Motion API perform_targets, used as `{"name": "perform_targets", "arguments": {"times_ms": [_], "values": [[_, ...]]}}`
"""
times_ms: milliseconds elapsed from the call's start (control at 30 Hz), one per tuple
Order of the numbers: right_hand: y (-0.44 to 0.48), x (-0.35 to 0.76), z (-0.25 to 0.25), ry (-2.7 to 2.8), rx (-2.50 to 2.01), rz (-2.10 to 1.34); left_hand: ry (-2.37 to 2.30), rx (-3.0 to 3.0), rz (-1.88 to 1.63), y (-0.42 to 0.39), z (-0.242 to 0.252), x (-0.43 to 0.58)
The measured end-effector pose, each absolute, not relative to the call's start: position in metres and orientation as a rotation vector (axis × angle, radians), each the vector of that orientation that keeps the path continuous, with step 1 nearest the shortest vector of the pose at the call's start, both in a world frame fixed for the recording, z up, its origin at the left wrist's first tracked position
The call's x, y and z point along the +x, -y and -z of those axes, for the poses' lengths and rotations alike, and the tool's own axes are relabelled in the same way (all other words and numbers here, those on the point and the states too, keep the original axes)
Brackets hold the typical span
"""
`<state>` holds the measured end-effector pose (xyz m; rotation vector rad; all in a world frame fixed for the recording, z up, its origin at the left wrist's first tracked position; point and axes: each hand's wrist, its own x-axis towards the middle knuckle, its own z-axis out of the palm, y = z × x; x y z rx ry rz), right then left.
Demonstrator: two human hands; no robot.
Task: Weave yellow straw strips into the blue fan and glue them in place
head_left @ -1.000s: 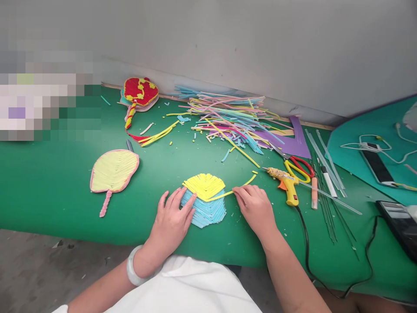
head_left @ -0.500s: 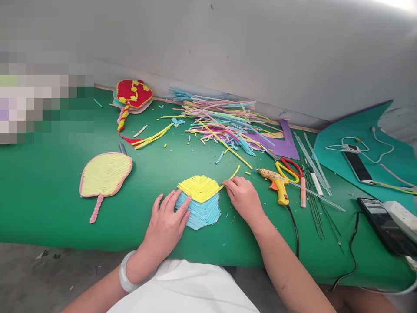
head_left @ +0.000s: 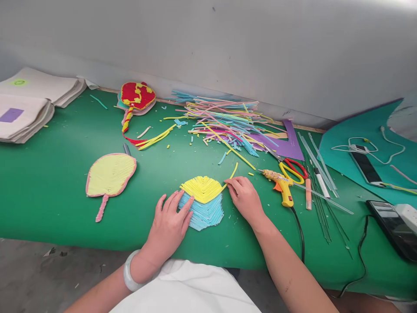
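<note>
Yellow-and-blue rounded panel of parallel craft strips (head_left: 204, 207), lying flat on the green-covered table (head_left: 150, 191) between the two hands. Clock directions are read from its centre, 12 o'clock being the far side. The long axis runs from 12 to 6 o'clock; yellow strips form the far part, blue strips the near part, and their nested V-shapes point toward 6 o'clock. Left hand (head_left: 169, 221): at 8 o'clock, fingers spread apart, index fingertip on the panel's 9 o'clock side; the panel lies toward 2 o'clock from this hand. Right hand (head_left: 246, 198): at 3 o'clock, thumb and index finger pinched on a thin yellow craft strip (head_left: 234, 170), the panel lying toward 8 o'clock from these fingertips. The pinched strip's free end points to 1 o'clock; its other end reaches the panel's 2 o'clock edge. Yellow glue gun with orange trigger (head_left: 286, 191): near 3 o'clock, well apart from the panel.
</note>
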<state>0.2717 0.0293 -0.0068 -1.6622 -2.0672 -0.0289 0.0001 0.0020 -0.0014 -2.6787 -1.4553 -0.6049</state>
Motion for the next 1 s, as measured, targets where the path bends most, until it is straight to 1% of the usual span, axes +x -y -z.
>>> {"name": "perform_targets", "arguments": {"times_ms": [233, 700, 1000], "values": [[-0.0288, 0.2728, 0.0099, 2.029, -1.622, -0.034, 1.481, -2.642, 0.646, 0.0007, 0.0015, 0.0006], [-0.0258, 0.2677, 0.0072, 1.942, -1.599, -0.084, 1.455, -2.647, 0.616, 0.0002, 0.0034, -0.0006], [-0.0261, 0.2667, 0.0058, 1.937, -1.646, -0.023, 1.507, -2.599, 0.654, 0.0015, 0.0027, -0.0004]]}}
